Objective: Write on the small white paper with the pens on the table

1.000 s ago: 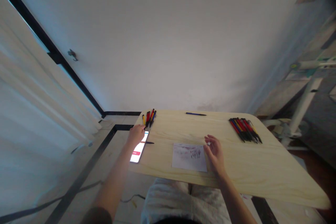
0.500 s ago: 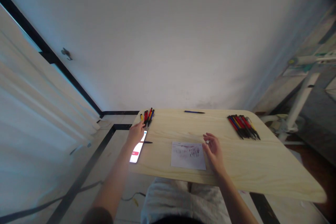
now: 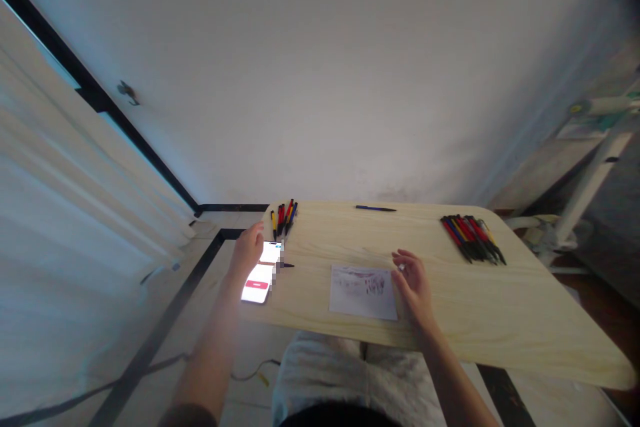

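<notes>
My left hand (image 3: 247, 251) is over the table's left edge, beside a lit phone (image 3: 257, 285). Its fingers are loosely bent, and I see nothing in them. Just beyond it lies a small bunch of pens (image 3: 284, 217) in red, yellow, blue and black. A dark pen (image 3: 288, 265) points out to the right of the phone, partly covered by a pixelated patch. By the right edge of a white paper (image 3: 363, 307) with dark scribbles is my right hand (image 3: 414, 287), its fingers curled around a small white thing I cannot make out.
A larger row of pens (image 3: 473, 239) lies at the right on the wooden table (image 3: 525, 320). One blue pen (image 3: 375, 208) rests near the back edge, close to the wall (image 3: 325, 80). White curtains (image 3: 60, 213) hang at the left, and a white metal frame (image 3: 595, 180) stands at the right.
My left hand has drawn back to the left, off the small bunch of pens and the phone's upper end. My right hand keeps its curled pose by the paper. The view has shifted slightly.
</notes>
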A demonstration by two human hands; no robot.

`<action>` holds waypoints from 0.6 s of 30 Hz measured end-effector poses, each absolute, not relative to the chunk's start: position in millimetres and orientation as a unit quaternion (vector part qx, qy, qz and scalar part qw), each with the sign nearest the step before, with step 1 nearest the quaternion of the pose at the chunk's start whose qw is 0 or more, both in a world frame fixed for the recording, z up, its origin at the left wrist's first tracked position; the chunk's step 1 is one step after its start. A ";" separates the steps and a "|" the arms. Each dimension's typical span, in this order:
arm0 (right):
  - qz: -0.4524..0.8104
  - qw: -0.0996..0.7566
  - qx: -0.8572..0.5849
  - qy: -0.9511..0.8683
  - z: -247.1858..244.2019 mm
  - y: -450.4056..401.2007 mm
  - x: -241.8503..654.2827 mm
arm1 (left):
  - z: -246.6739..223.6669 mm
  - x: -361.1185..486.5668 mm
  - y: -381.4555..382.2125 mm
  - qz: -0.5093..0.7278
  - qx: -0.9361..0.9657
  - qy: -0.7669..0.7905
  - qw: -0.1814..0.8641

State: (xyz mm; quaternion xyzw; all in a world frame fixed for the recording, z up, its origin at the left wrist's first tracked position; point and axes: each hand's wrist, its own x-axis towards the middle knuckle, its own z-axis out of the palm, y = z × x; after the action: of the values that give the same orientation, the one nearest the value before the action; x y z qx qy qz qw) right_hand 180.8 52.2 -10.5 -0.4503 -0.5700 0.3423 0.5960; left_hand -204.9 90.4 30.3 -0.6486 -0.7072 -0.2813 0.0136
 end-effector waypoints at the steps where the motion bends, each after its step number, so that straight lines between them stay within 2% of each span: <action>1: 0.342 0.596 -0.451 -0.570 -10.3 52.1 180.9 | 30.6 -211.2 84.8 -0.281 -0.643 -0.712 0.014; 10: 0.341 0.581 -0.453 -0.584 -10.8 50.9 180.3 | -1.9 -244.3 24.9 -0.303 -0.537 -0.787 -0.027; 18: 0.263 0.550 -0.464 -0.643 -9.9 51.0 180.5 | -13.6 -233.6 19.9 -0.283 -0.478 -0.828 -0.075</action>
State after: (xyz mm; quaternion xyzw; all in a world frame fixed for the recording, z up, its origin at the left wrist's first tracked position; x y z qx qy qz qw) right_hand 180.5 51.0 -9.9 -0.4643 -0.6425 0.2627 0.5500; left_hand -233.6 19.9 -13.6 -0.4780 -0.8281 -0.2830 -0.0755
